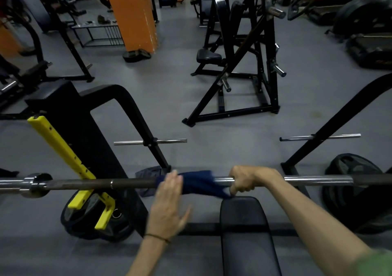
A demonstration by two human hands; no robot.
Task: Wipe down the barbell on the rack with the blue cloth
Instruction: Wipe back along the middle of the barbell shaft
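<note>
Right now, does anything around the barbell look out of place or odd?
Mostly no. The barbell sits level and the blue cloth is draped over it. One oddity: a weight plate lies tilted on the floor against the yellow bracket. A dark rag lies beneath the bar.

No legible text, label, brand, number or sign is visible. The weight plates (97, 218) on the floor show faint raised marks, too dark and blurred to read.
</note>
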